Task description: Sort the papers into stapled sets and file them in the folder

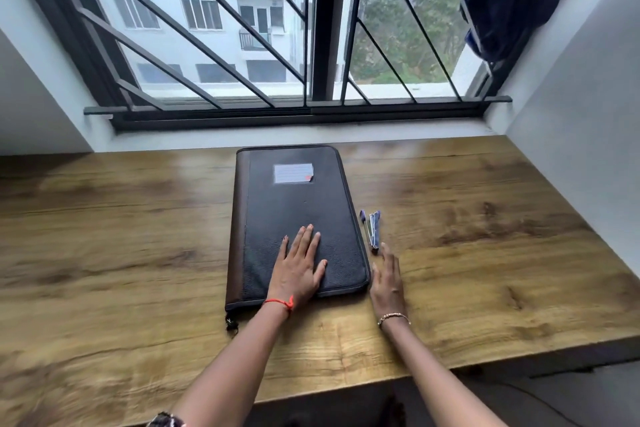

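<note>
A black zip folder [298, 198] with a brown spine and a white label lies closed on the wooden desk [121, 225]. My left hand [299, 267] rests flat on the folder's near part, fingers straight and spread. My right hand [386, 279] lies on the desk just right of the folder's near right corner, fingers straight, fingertips close to a small blue stapler [374, 230]. A blue pen [364, 227] lies beside the stapler, against the folder's right edge. No loose papers are in view.
The desk runs up to a window sill and a barred window [311, 28] at the back. White walls close in on both sides. A dark blue bag [502, 0] hangs at the upper right. The desk's front edge is near my elbows.
</note>
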